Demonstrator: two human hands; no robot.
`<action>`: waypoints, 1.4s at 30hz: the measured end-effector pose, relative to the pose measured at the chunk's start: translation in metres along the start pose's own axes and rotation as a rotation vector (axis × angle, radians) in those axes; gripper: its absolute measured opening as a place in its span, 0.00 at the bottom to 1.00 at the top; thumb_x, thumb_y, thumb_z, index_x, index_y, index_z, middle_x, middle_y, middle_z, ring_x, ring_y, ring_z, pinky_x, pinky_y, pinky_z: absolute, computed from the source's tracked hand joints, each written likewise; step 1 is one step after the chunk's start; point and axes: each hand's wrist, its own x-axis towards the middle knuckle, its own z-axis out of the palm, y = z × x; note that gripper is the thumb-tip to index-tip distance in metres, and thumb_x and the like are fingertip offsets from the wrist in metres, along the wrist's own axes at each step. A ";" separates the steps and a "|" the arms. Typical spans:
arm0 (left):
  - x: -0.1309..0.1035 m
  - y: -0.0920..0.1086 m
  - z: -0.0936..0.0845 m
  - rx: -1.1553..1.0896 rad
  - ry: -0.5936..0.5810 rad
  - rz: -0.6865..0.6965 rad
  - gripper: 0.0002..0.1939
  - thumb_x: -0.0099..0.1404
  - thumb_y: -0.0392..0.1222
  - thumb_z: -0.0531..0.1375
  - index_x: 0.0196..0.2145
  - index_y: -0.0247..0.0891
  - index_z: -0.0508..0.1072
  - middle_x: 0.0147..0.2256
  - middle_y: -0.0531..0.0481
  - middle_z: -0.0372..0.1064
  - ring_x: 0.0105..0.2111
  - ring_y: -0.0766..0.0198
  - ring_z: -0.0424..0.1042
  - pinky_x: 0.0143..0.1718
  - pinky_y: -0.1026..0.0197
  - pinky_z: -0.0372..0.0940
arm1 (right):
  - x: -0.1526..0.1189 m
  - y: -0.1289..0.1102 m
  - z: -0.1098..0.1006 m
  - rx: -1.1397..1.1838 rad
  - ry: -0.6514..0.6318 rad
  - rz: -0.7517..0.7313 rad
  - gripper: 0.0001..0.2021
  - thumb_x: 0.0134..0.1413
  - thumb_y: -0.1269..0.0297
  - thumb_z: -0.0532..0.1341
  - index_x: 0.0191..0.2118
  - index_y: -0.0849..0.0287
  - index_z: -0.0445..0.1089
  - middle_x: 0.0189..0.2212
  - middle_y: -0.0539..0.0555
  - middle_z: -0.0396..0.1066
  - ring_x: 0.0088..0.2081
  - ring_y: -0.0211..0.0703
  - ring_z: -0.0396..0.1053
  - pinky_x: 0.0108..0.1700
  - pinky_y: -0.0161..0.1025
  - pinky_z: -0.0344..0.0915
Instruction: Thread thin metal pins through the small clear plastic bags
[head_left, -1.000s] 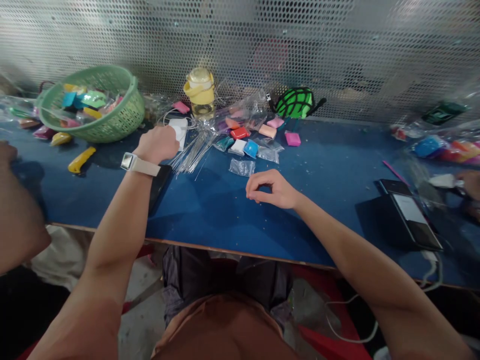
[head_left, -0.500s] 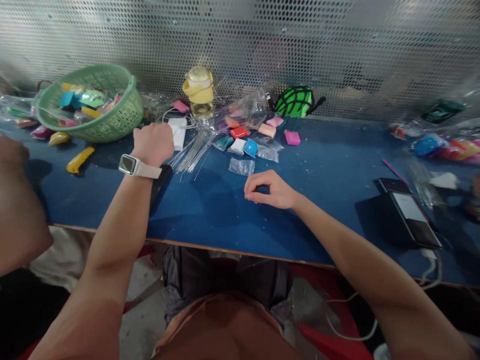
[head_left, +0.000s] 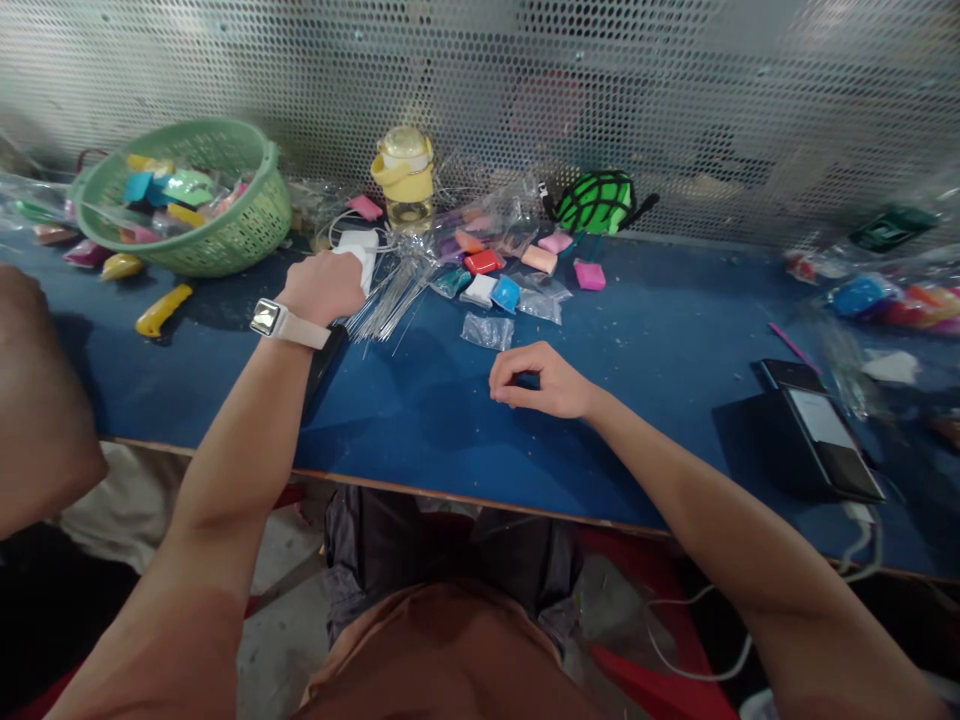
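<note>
My left hand [head_left: 324,287], with a white-banded watch [head_left: 267,317] at the wrist, is curled palm down beside a bundle of thin metal wires [head_left: 390,300]. Its fingertips are hidden beneath the knuckles, so I cannot see what they hold. A white box-shaped device [head_left: 360,250] with a cable lies just beyond it, and a dark phone-like object [head_left: 324,372] is partly under the wrist. Close to the table's front, my right hand [head_left: 541,380] rests with thumb and fingers curled into a ring, nothing visible in them. A clear plastic packet [head_left: 487,330] lies just past it.
Small coloured packets [head_left: 484,262] lie behind the wires, near a yellow-lidded bottle [head_left: 405,180] and a green-black pouch [head_left: 596,202]. A green basket [head_left: 217,225] and yellow cutter [head_left: 163,310] stand left, near another person's arm [head_left: 41,410]. A propped phone [head_left: 821,425] is right.
My left hand has moved right and slightly forward, nearer to the wires and over the edge of the white device. My right hand stays in place. The view has shifted slightly.
</note>
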 end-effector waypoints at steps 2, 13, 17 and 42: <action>-0.002 0.002 -0.003 -0.013 -0.032 0.000 0.23 0.72 0.39 0.62 0.62 0.34 0.82 0.64 0.20 0.77 0.64 0.23 0.79 0.62 0.29 0.74 | 0.000 0.000 0.000 -0.006 -0.003 0.006 0.17 0.72 0.53 0.74 0.33 0.58 0.82 0.33 0.54 0.81 0.29 0.36 0.74 0.36 0.35 0.73; -0.003 0.004 -0.003 -0.181 0.315 0.037 0.19 0.84 0.44 0.55 0.63 0.36 0.76 0.53 0.34 0.82 0.58 0.40 0.79 0.57 0.43 0.71 | 0.001 -0.001 0.003 -0.123 0.076 -0.083 0.14 0.72 0.57 0.73 0.32 0.55 0.80 0.32 0.52 0.82 0.32 0.41 0.78 0.37 0.39 0.74; -0.003 0.012 -0.004 -0.339 0.554 0.310 0.14 0.88 0.45 0.54 0.61 0.44 0.75 0.46 0.45 0.80 0.51 0.51 0.76 0.55 0.49 0.67 | 0.001 -0.002 0.003 -0.527 0.446 -0.205 0.04 0.74 0.61 0.69 0.44 0.51 0.81 0.45 0.56 0.85 0.46 0.52 0.84 0.52 0.52 0.81; -0.010 0.089 0.063 -0.365 0.383 0.631 0.13 0.86 0.40 0.55 0.58 0.40 0.79 0.42 0.44 0.85 0.45 0.50 0.84 0.62 0.43 0.69 | -0.011 -0.001 -0.043 -0.712 0.484 0.447 0.16 0.82 0.64 0.51 0.54 0.53 0.78 0.35 0.53 0.85 0.32 0.49 0.81 0.45 0.48 0.74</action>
